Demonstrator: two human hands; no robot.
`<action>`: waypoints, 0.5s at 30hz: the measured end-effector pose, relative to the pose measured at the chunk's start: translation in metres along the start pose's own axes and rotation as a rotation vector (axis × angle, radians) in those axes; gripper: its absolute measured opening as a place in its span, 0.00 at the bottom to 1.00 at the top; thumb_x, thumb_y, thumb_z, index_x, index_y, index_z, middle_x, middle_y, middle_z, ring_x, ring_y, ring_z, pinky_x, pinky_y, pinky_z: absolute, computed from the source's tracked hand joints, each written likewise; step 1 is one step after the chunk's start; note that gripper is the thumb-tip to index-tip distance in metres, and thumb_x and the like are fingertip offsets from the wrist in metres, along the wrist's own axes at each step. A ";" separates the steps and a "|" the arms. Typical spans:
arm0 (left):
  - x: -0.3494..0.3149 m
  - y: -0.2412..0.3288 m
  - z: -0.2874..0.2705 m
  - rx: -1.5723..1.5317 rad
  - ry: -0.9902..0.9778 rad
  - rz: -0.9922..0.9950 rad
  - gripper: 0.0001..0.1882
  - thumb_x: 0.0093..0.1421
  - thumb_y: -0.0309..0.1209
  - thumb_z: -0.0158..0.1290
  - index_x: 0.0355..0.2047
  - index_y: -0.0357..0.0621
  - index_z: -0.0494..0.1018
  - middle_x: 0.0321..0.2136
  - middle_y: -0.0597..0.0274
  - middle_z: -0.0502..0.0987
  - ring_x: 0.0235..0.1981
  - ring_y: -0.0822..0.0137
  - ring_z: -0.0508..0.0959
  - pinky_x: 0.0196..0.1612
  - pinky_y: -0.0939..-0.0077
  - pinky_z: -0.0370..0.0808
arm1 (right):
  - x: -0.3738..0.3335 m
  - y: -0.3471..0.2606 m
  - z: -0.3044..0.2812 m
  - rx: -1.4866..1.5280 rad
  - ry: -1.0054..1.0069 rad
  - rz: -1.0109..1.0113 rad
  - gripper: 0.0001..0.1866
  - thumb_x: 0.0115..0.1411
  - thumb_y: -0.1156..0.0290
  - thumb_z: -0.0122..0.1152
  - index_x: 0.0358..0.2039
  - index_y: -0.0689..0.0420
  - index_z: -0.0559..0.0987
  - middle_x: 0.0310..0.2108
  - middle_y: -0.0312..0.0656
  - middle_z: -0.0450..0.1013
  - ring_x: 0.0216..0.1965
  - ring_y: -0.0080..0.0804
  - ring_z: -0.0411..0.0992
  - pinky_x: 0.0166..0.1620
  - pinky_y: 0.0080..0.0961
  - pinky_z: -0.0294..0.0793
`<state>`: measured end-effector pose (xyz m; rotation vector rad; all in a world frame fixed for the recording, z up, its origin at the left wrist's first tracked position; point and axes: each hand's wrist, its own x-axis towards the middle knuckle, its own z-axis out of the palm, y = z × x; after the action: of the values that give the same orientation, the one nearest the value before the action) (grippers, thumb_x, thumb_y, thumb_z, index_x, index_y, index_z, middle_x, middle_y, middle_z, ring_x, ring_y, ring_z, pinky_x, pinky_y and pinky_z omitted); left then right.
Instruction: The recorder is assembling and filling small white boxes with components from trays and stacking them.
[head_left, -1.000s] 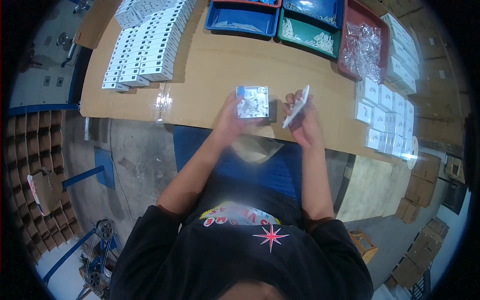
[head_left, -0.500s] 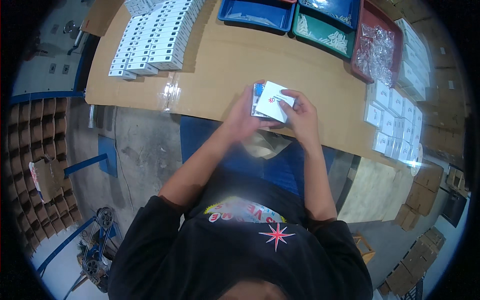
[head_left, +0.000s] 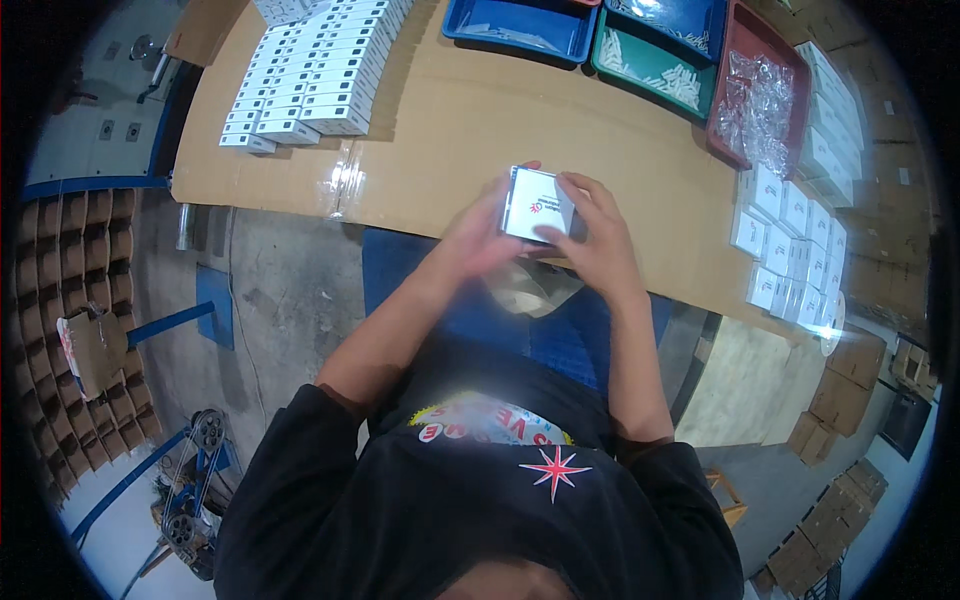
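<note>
Over the near edge of the table, my left hand (head_left: 478, 232) is closed round the left side of a small square box (head_left: 507, 213), its fingers partly hidden beneath. A white square leaflet (head_left: 540, 205) with a small red mark lies over the box and covers nearly all of its open face. My right hand (head_left: 598, 235) grips the leaflet at its right side, fingertips by the upper right corner and thumb by the lower right one. What sits under the leaflet is hidden.
Stacked white boxes (head_left: 335, 85) stand at the far left of the cardboard-topped table (head_left: 440, 130). Farther back are blue trays (head_left: 515, 28), a green tray of small white pieces (head_left: 655, 75) and a red tray of clear bags (head_left: 755, 95). More white boxes (head_left: 790, 225) line the right edge.
The leaflet has gone from slanted and offset to nearly square over the box, hiding the blue and dark contents seen earlier. My right thumb has slid down to its lower corner.
</note>
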<state>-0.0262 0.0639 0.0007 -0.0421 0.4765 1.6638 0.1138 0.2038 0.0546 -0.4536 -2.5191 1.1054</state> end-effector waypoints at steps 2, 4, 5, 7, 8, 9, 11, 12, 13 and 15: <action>0.001 -0.001 -0.002 0.030 0.016 0.002 0.31 0.74 0.56 0.37 0.71 0.59 0.56 0.65 0.53 0.66 0.65 0.50 0.69 0.61 0.37 0.71 | 0.001 -0.005 -0.002 -0.016 -0.025 -0.001 0.36 0.49 0.64 0.78 0.58 0.60 0.76 0.59 0.47 0.71 0.60 0.46 0.69 0.60 0.38 0.72; 0.004 -0.004 -0.004 0.060 0.031 0.056 0.31 0.74 0.57 0.37 0.70 0.57 0.58 0.64 0.54 0.68 0.64 0.52 0.70 0.60 0.41 0.73 | 0.001 -0.006 -0.002 -0.033 -0.049 -0.004 0.39 0.46 0.63 0.79 0.59 0.59 0.76 0.60 0.47 0.71 0.61 0.47 0.69 0.61 0.39 0.71; 0.005 -0.005 -0.005 0.060 0.031 0.058 0.31 0.74 0.57 0.37 0.70 0.57 0.58 0.64 0.54 0.68 0.64 0.52 0.70 0.60 0.41 0.73 | 0.001 -0.005 -0.003 -0.045 -0.054 -0.002 0.40 0.45 0.63 0.79 0.60 0.60 0.75 0.60 0.47 0.70 0.61 0.47 0.68 0.61 0.39 0.71; 0.004 -0.005 -0.005 0.048 0.026 0.022 0.32 0.74 0.59 0.36 0.69 0.56 0.60 0.62 0.55 0.70 0.64 0.53 0.71 0.61 0.45 0.72 | 0.000 -0.005 -0.001 -0.057 -0.060 -0.003 0.42 0.43 0.64 0.79 0.60 0.60 0.74 0.60 0.47 0.70 0.61 0.48 0.68 0.62 0.40 0.71; 0.005 -0.007 -0.005 0.047 0.026 0.025 0.32 0.74 0.59 0.36 0.69 0.56 0.60 0.62 0.55 0.70 0.64 0.53 0.71 0.61 0.45 0.72 | 0.000 -0.005 0.000 -0.065 -0.051 0.003 0.42 0.43 0.64 0.79 0.60 0.61 0.74 0.60 0.48 0.70 0.61 0.48 0.68 0.62 0.40 0.71; 0.007 -0.010 -0.004 0.044 0.057 0.030 0.32 0.73 0.60 0.35 0.69 0.57 0.60 0.62 0.55 0.70 0.64 0.54 0.71 0.61 0.45 0.72 | 0.000 -0.005 0.001 -0.072 -0.042 0.008 0.41 0.43 0.64 0.79 0.59 0.62 0.73 0.60 0.49 0.70 0.61 0.49 0.68 0.62 0.39 0.71; 0.008 -0.012 -0.002 0.038 0.085 0.037 0.33 0.73 0.60 0.33 0.69 0.57 0.60 0.62 0.56 0.70 0.64 0.54 0.71 0.61 0.46 0.72 | 0.001 -0.005 0.003 -0.052 -0.047 0.021 0.42 0.43 0.65 0.79 0.59 0.62 0.73 0.59 0.50 0.69 0.61 0.50 0.68 0.62 0.40 0.71; 0.008 -0.011 -0.001 0.064 0.106 0.040 0.33 0.73 0.61 0.32 0.69 0.56 0.60 0.62 0.56 0.70 0.64 0.54 0.71 0.62 0.46 0.72 | 0.001 -0.005 0.004 -0.030 -0.052 0.036 0.42 0.43 0.65 0.79 0.59 0.63 0.72 0.59 0.50 0.69 0.61 0.50 0.69 0.62 0.40 0.71; 0.008 -0.011 0.001 0.090 0.126 0.043 0.34 0.73 0.61 0.31 0.68 0.56 0.60 0.62 0.56 0.70 0.64 0.54 0.70 0.62 0.46 0.72 | 0.002 -0.005 0.005 -0.032 -0.054 0.033 0.42 0.43 0.65 0.79 0.59 0.63 0.72 0.59 0.50 0.69 0.61 0.50 0.69 0.62 0.40 0.71; 0.007 -0.009 0.005 0.092 0.138 0.044 0.33 0.74 0.61 0.30 0.68 0.55 0.61 0.62 0.56 0.70 0.64 0.55 0.71 0.62 0.46 0.72 | 0.002 -0.004 0.005 -0.014 -0.062 0.026 0.43 0.44 0.65 0.79 0.60 0.63 0.71 0.59 0.51 0.69 0.60 0.51 0.70 0.61 0.39 0.72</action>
<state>-0.0175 0.0731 0.0000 -0.0792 0.6626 1.6866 0.1091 0.1986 0.0544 -0.4637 -2.5828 1.1291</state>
